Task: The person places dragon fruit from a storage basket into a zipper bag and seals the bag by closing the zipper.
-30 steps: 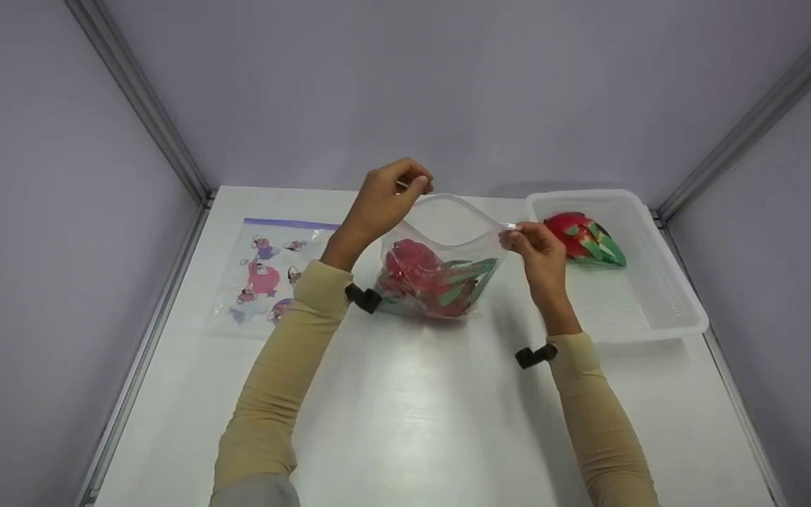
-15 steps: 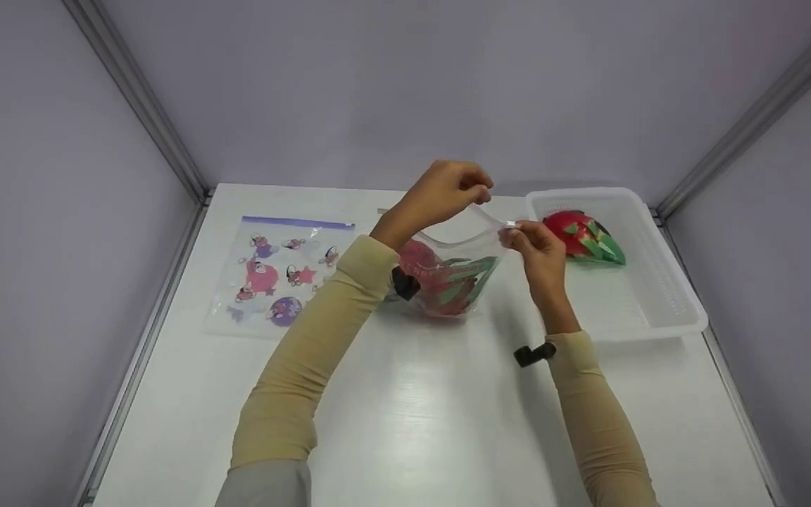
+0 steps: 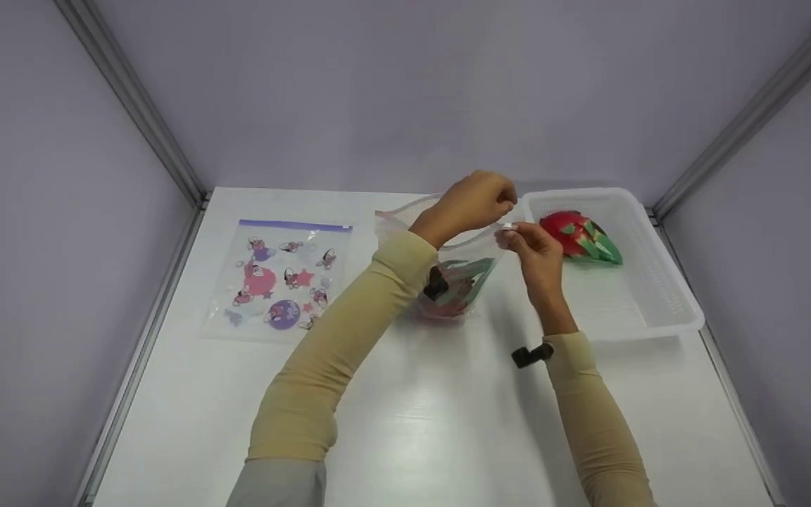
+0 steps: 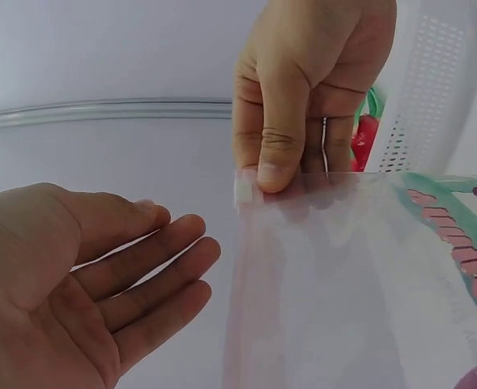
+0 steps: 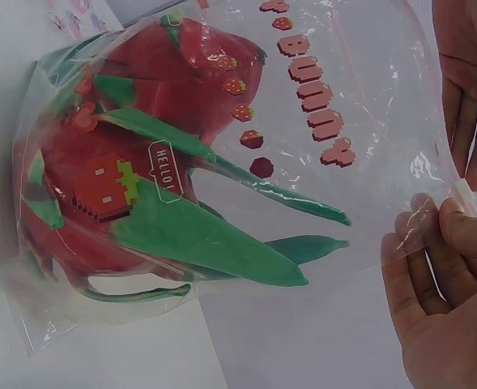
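Observation:
A clear zip bag (image 3: pixel 474 255) with strawberry print stands on the table, its mouth open. Inside it, red dragon fruit (image 5: pixel 214 89) with long green scales show through the plastic in the right wrist view; how many is unclear. My right hand (image 3: pixel 541 257) pinches the bag's top right corner by the white slider (image 4: pixel 244 191). Over the bag's mouth is my left hand (image 3: pixel 474 201). In the left wrist view its fingers are loosely bent, hold nothing and lie apart from the slider. The left forearm hides part of the bag in the head view.
At the right is a white plastic basket (image 3: pixel 631 296) holding another dragon fruit (image 3: pixel 580 236). A second zip bag (image 3: pixel 282 282), with a purple top and cartoon print, lies flat at the left. Grey walls (image 3: pixel 405 91) enclose the white table (image 3: pixel 412 415).
My left hand has moved right across the bag's mouth, from its left end to near the slider and the right hand. My right hand stays at the corner.

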`<act>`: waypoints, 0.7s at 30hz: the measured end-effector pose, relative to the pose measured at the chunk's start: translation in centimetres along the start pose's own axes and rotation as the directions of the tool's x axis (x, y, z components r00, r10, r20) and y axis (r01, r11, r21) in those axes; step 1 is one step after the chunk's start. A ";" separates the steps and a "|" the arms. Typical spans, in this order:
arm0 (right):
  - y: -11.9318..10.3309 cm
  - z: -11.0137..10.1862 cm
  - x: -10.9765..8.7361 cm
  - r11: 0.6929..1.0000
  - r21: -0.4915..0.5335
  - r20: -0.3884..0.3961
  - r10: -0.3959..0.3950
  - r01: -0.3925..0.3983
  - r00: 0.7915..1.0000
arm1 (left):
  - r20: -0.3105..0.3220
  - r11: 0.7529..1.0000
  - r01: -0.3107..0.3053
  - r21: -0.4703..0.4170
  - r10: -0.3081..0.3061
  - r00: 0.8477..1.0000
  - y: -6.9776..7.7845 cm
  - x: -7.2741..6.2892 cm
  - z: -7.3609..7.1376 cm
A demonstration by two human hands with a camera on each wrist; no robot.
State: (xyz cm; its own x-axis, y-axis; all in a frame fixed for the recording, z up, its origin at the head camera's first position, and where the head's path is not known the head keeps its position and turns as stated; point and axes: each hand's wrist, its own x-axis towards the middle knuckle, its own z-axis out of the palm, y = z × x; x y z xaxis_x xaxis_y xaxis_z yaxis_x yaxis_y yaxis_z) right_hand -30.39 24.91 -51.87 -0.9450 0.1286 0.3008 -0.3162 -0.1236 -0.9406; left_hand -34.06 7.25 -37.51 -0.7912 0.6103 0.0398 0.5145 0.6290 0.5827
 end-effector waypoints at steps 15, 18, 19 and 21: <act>-0.2 0.1 -0.1 1.000 -0.021 -0.022 0.008 -0.009 1.000 | 0.081 0.995 0.016 0.102 -0.025 0.996 0.0 1.3 2.7; -0.2 0.1 -0.1 1.000 -0.016 -0.028 0.014 -0.014 1.000 | 0.090 0.998 0.026 0.057 -0.031 0.995 -0.1 1.3 2.6; -0.2 0.1 0.0 1.000 -0.012 -0.030 0.016 -0.016 0.999 | 0.091 0.999 0.030 0.046 -0.034 0.995 -0.1 1.3 2.5; -0.2 0.1 0.0 1.000 0.000 -0.031 0.020 -0.020 0.999 | 0.095 0.999 0.039 0.020 -0.041 0.995 -0.2 1.3 2.4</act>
State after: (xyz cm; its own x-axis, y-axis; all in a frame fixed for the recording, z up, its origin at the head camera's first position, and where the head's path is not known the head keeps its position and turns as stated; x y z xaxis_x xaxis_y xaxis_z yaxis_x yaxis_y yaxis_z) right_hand -30.32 24.78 -51.71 -0.9481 0.1561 0.2769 -0.2972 -0.1262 -0.9464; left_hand -34.41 9.08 -39.53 -0.7767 0.6269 -0.0608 0.4897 0.6617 0.5677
